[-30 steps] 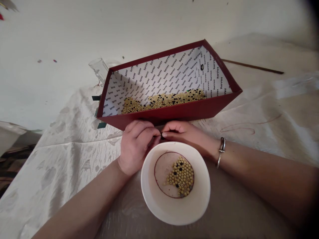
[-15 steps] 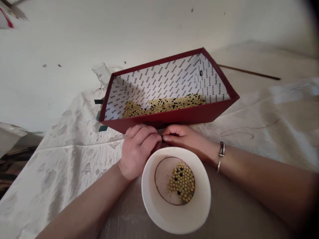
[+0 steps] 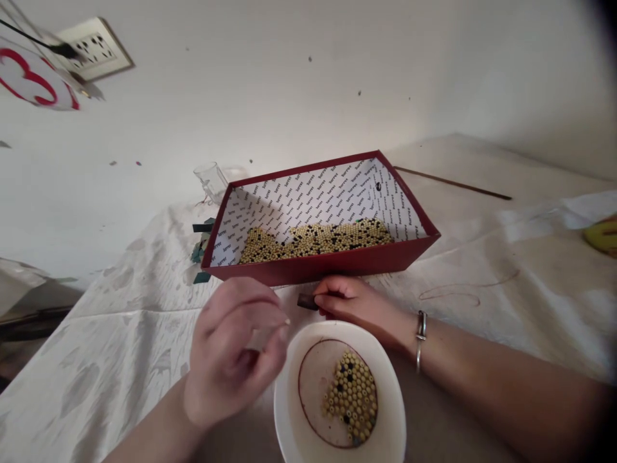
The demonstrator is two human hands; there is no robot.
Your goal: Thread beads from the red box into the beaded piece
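Observation:
My right hand (image 3: 359,305) rests on the table just behind a white bowl (image 3: 289,411), its fingers pinched on a small dark piece (image 3: 306,301). My left hand (image 3: 234,350) is raised to the left of the bowl, blurred, its fingers curled with the thumb and fingertips close together; what they hold, if anything, I cannot make out. The bowl holds a cluster of yellow and black beads (image 3: 351,395). Behind both hands stands a dark red box (image 3: 337,265) with a printed white lining and a long heap of the same beads (image 3: 315,239).
A pale patterned cloth (image 3: 125,308) covers the table. A clear glass (image 3: 209,180) stands behind the box's left corner. A thin stick (image 3: 453,183) lies at the back right, a loop of thread (image 3: 457,296) on the cloth at right, and a yellow thing (image 3: 602,235) at the right edge.
My left hand has pulled away from the right hand, lifting toward me. The small dark piece now shows in my right fingers. The view has tilted up, so box and bowl sit lower.

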